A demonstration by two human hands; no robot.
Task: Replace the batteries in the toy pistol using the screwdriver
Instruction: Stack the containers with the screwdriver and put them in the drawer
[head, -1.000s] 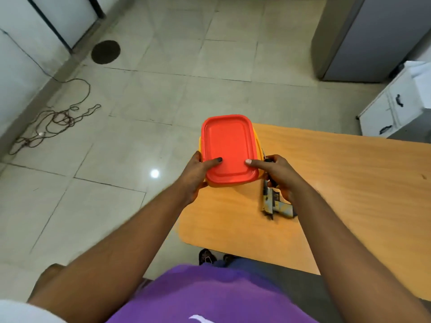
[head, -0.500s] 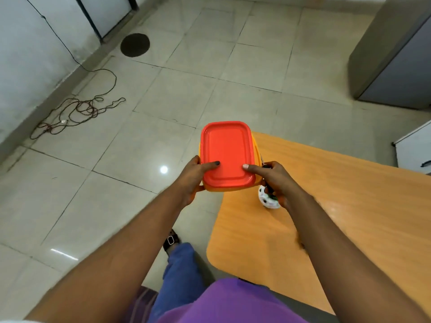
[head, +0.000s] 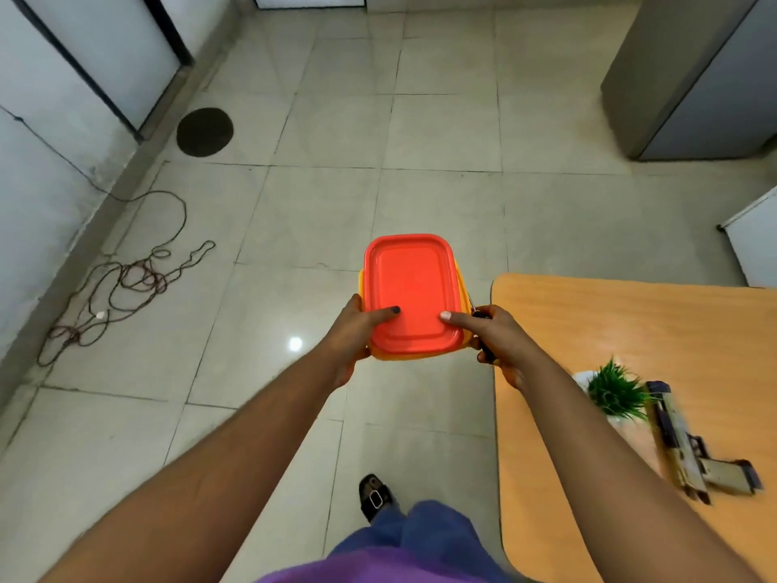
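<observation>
Person holds a lidded box out over the tiled floor beside a table.

The left hand [head: 351, 338] and right hand [head: 498, 342] grip the yellow box [head: 461, 288] by its sides, thumbs pressing the red lid [head: 410, 288]; a dark screwdriver [head: 483, 347] is tucked in the right hand. On the wooden table [head: 630, 330] lie the toy pistol [head: 689, 448] and a small green plant [head: 616, 391].
</observation>
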